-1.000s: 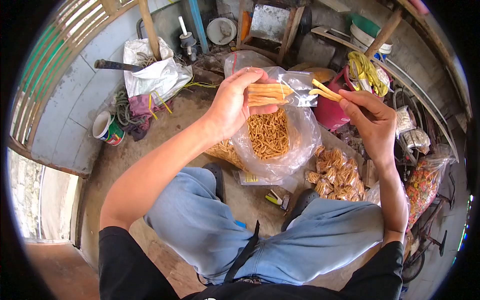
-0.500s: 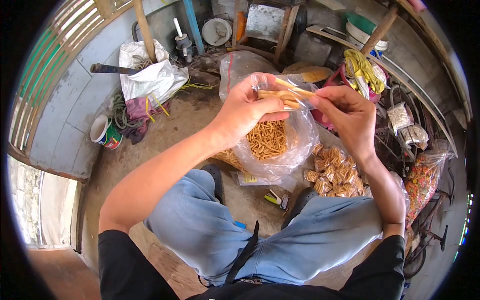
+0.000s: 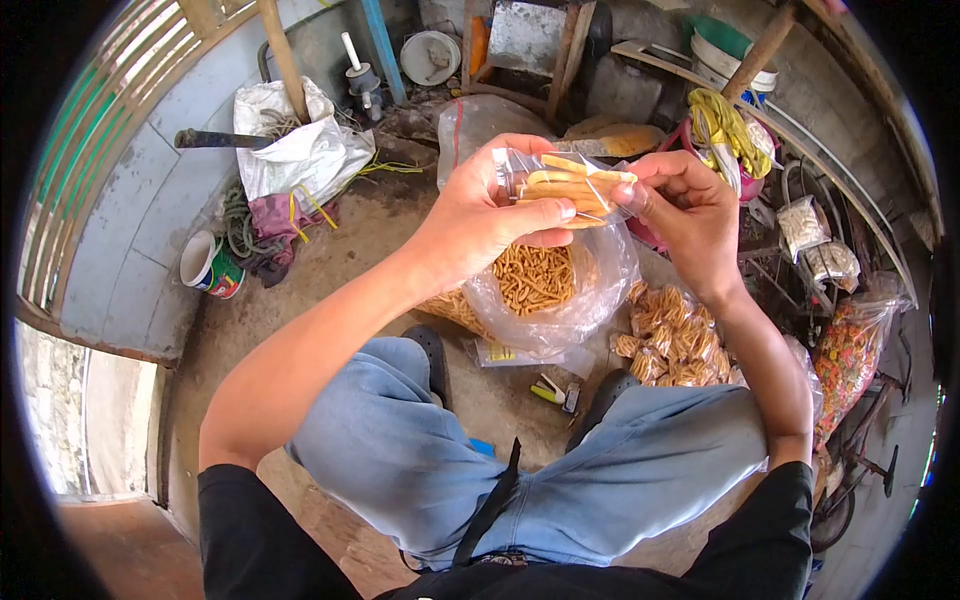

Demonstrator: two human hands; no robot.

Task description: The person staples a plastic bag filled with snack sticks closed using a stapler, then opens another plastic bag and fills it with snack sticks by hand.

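A small clear plastic bag of snack sticks [image 3: 565,187] is held up between both hands. My left hand [image 3: 490,205] is closed around the bag's left side, its thumb across the front. At the bag's right end, my right hand [image 3: 690,205] pinches the plastic with thumb and fingertips. Pale yellow sticks lie lengthwise inside. Below my hands stands a large open clear bag [image 3: 590,310] full of brown snack sticks [image 3: 533,280]. Several small filled packets [image 3: 675,340] are heaped on the floor to its right.
A green-handled tool [image 3: 547,392] and a lighter-like item [image 3: 571,398] lie on the floor between my feet. A white sack [image 3: 300,150] and a paint bucket [image 3: 210,264] stand at the left. A bag of colourful pieces [image 3: 850,350] leans at the right.
The stick that stuck out toward my right hand now lies with the others inside the bag. The bag is turned flatter toward me, and my right hand has shifted slightly left.
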